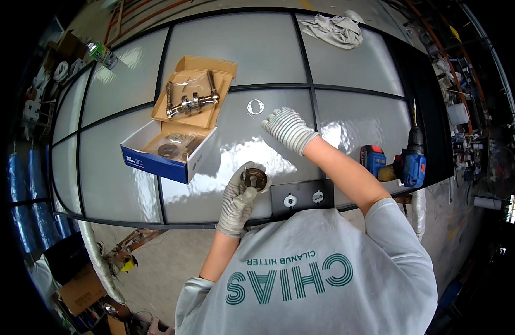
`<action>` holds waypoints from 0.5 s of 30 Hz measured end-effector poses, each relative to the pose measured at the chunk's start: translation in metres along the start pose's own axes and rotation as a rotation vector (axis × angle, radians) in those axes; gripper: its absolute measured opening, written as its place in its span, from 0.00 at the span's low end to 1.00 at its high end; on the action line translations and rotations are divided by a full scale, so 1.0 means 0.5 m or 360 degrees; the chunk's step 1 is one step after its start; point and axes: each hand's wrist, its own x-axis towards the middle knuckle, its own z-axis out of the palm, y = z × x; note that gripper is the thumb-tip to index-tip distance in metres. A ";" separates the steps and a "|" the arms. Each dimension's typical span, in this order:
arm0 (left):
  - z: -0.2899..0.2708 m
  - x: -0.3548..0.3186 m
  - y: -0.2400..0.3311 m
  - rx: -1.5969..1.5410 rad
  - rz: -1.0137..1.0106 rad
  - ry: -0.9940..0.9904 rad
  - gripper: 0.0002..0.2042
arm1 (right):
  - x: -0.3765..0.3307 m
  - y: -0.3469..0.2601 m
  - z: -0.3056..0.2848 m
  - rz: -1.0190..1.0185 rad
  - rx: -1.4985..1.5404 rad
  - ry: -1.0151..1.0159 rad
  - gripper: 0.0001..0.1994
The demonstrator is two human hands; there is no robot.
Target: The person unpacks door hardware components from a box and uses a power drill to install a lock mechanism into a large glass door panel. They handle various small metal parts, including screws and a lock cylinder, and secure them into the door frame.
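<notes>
Left hand: the gloved left hand is gripping a round metal lock part, fingers curled around its rim, just above the near edge of the door.
Right hand: the gloved right hand is reaching far over the glass, fingers spread and holding nothing, palm down.
Small ring plate: a thin metal ring plate is lying flat on the glass just left of the right hand's fingertips, not touching them as far as can be told.
Door: a glass-panelled door with a black frame is lying flat, filling the middle of the view.
Lock plate: a black plate on the near edge is showing two holes, just right of the round lock part.
Box: an open blue and white cardboard box is sitting on the glass to the left, its lid tray carrying a metal lever handle set.
Drill: a blue cordless drill is lying on the right end of the door, well apart from both hands.
Rag: a crumpled grey rag is lying at the far edge.
Spray can: a can is lying at the far left.
</notes>
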 end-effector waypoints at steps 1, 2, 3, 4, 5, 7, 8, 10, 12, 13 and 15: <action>0.003 0.002 0.000 0.0025 0.0034 0.0002 0.31 | -0.009 0.002 0.000 -0.0052 0.0009 0.0140 0.10; 0.004 0.000 0.001 0.0048 0.0072 0.0012 0.32 | -0.022 -0.003 -0.015 -0.0045 0.0237 0.0253 0.10; 0.006 -0.004 0.006 0.0096 0.0080 0.0052 0.32 | -0.039 -0.013 -0.041 -0.0042 0.0461 0.0360 0.10; 0.006 -0.007 0.010 0.0173 0.0106 0.0072 0.33 | -0.056 -0.023 -0.058 -0.0037 0.0686 0.0465 0.10; 0.008 -0.010 0.014 0.0251 0.0125 0.0088 0.33 | -0.075 -0.033 -0.062 0.0023 0.0981 0.0665 0.08; 0.014 -0.015 0.021 0.0362 0.0192 0.0087 0.33 | -0.128 -0.065 -0.096 0.0120 0.1916 0.0672 0.08; 0.026 -0.017 0.028 0.0379 0.0214 0.0090 0.33 | -0.156 -0.080 -0.113 0.0181 0.2389 0.0661 0.08; 0.047 -0.018 0.039 0.0421 0.0252 0.0090 0.34 | -0.197 -0.102 -0.117 0.0166 0.2677 0.0660 0.08; 0.068 -0.021 0.049 0.0520 0.0268 0.0060 0.34 | -0.220 -0.107 -0.125 0.0157 0.2555 0.0659 0.08; 0.075 -0.022 0.052 0.0570 0.0276 0.0045 0.35 | -0.225 -0.108 -0.122 0.0130 0.2422 0.0709 0.08; 0.084 -0.020 0.061 0.0679 0.0263 -0.0005 0.36 | -0.237 -0.108 -0.130 0.0134 0.2194 0.0784 0.07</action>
